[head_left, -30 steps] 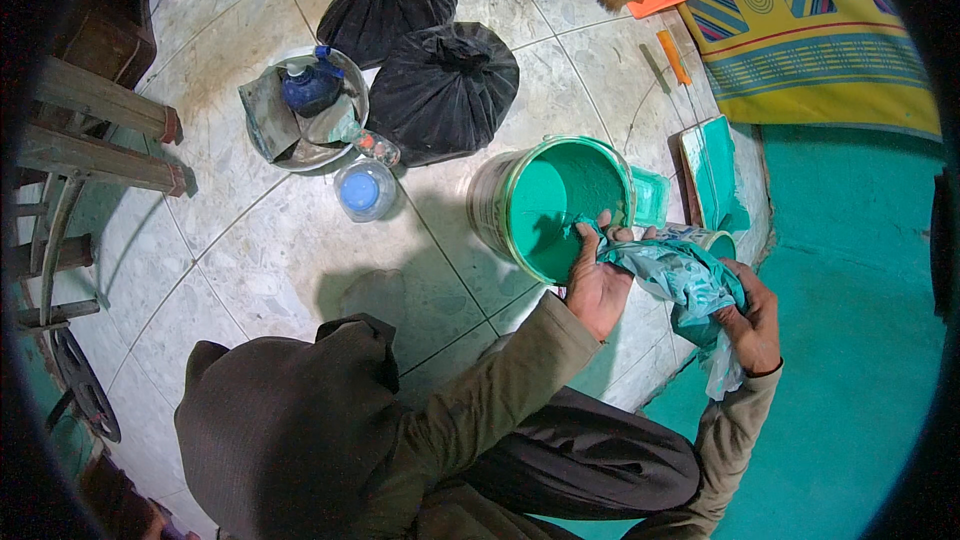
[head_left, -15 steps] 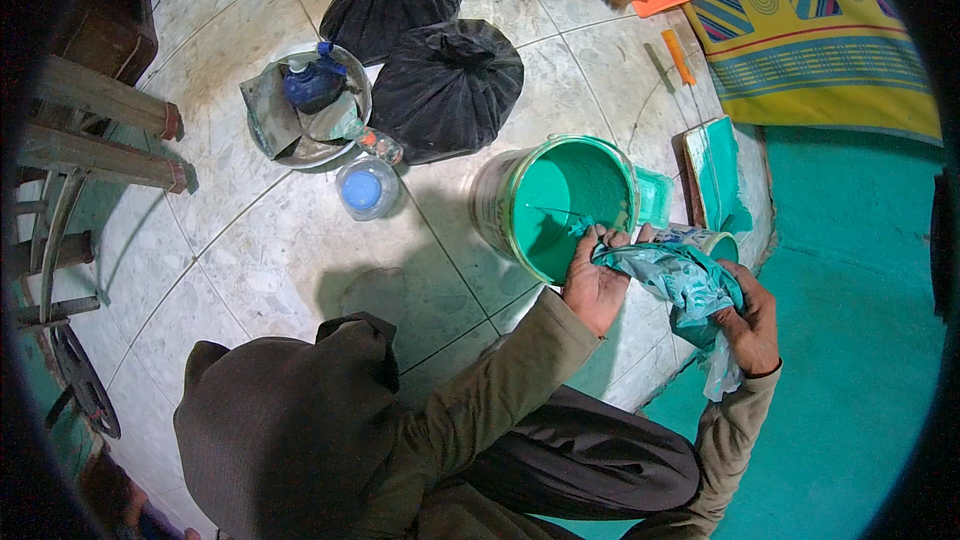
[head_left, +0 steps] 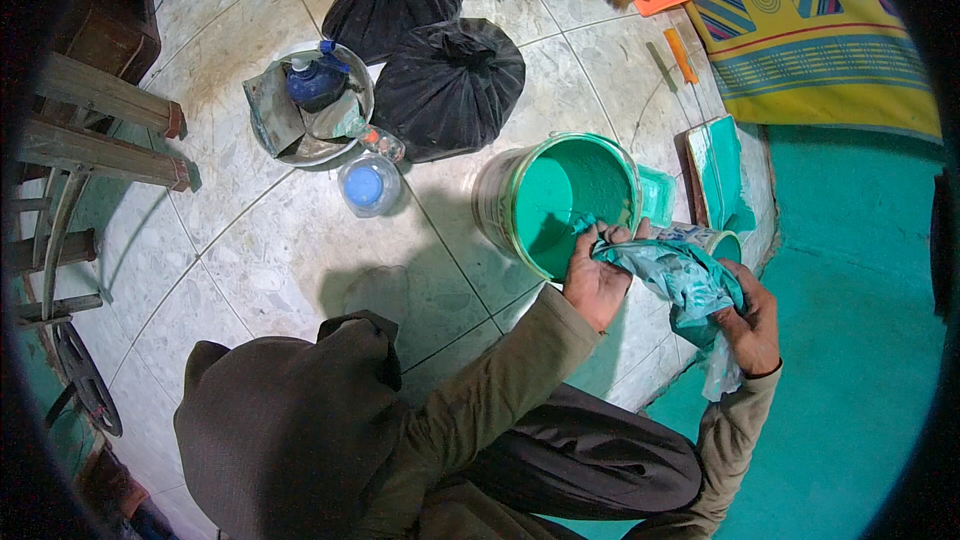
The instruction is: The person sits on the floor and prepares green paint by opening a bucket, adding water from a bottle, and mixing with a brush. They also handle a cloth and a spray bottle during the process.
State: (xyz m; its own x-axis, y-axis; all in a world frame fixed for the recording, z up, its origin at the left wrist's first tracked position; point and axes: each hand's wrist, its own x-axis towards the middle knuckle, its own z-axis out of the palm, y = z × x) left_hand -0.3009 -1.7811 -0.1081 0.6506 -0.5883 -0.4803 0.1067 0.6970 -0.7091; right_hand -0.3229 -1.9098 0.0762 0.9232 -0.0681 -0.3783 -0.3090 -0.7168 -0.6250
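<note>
A crumpled, paint-smeared plastic bag [head_left: 675, 278] stretches between my two hands. My left hand [head_left: 597, 285] is closed on the bag's left end, near the rim of a large paint bucket [head_left: 507, 202] with green paint inside. The right hand [head_left: 752, 325] grips the other end, and a pale strip of the bag hangs below it. Behind the bag, partly covered by it, is a smaller can [head_left: 727, 243] with green inside. Just beyond the bucket lies a small green-stained clear container [head_left: 655, 196].
Two tied black bags [head_left: 450, 90] stand at the back beside a basin [head_left: 362, 90] holding a blue bottle [head_left: 317, 83]. A capped clear container [head_left: 369, 186] is in front. A green-painted board [head_left: 722, 175] and an orange-handled tool [head_left: 681, 57] lie near the green wall [head_left: 850, 340]. Wooden legs [head_left: 110, 152] stand left.
Almost nothing differs. Both hands keep their grip on the plastic bag, and the view has shifted very slightly.
</note>
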